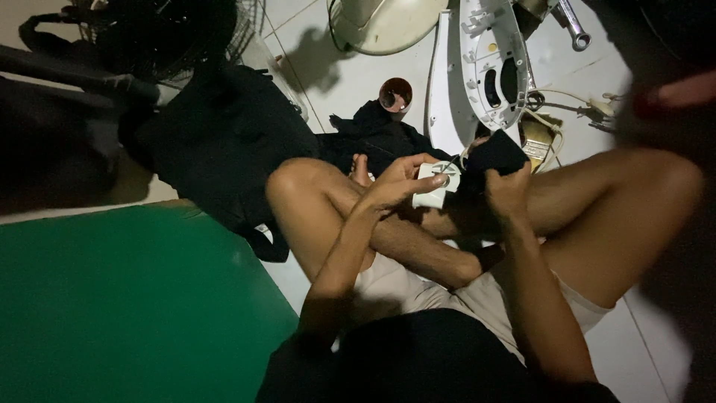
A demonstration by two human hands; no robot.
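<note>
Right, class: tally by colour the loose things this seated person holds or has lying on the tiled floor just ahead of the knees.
White: 3 - small box in the left hand, long plastic housing, round base
Black: 2 - dark part in the right hand, cloth
Brown: 1 - small cup
Silver: 1 - spanner
Total: 7

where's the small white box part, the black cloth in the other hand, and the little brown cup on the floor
small white box part [435,186], head view, on its front face below the left hand's fingers
black cloth [496,155], head view, on the bunched top above the right hand
brown cup [395,95], head view, on its open mouth
</note>
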